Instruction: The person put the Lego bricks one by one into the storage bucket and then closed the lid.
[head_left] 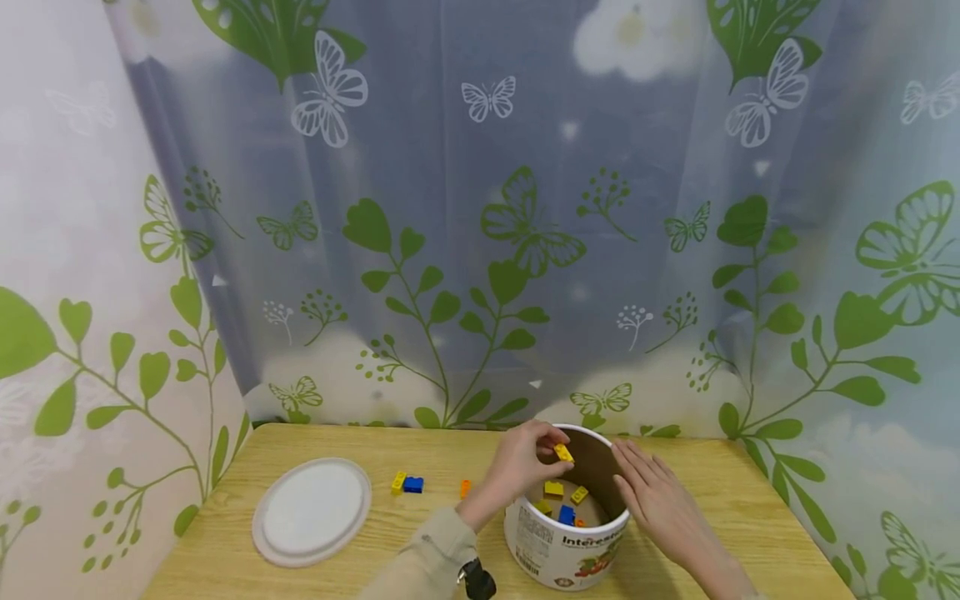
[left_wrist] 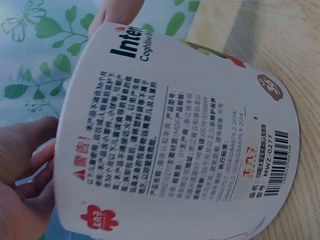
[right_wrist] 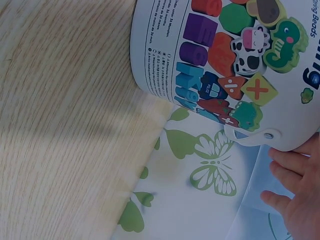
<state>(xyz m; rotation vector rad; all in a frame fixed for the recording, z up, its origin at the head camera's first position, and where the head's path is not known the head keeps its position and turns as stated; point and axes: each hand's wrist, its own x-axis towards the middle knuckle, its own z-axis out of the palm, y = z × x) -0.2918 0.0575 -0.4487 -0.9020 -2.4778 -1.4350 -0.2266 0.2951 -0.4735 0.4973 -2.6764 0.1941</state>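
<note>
A round white tub (head_left: pixel 566 554) with printed sides stands on the table, and toy bricks in yellow, blue and orange lie on its floor. Over its open top my left hand (head_left: pixel 521 458) pinches a yellow brick (head_left: pixel 563 452) between thumb and fingers. My right hand (head_left: pixel 660 496) rests on the tub's right rim with its fingers stretched out. The left wrist view shows the tub's label side (left_wrist: pixel 175 140), with the left fingers partly hidden behind the rim. From the right wrist, the right hand (right_wrist: pixel 295 180) appears beside the tub's handle fitting (right_wrist: pixel 250 137).
Left on the wooden table (head_left: pixel 420 550) lies a round white lid (head_left: pixel 313 510). Between lid and tub are a yellow brick (head_left: pixel 399 482), a blue brick (head_left: pixel 414 484) touching it, and an orange brick (head_left: pixel 466 487). A patterned curtain (head_left: pixel 450 250) hangs behind the table.
</note>
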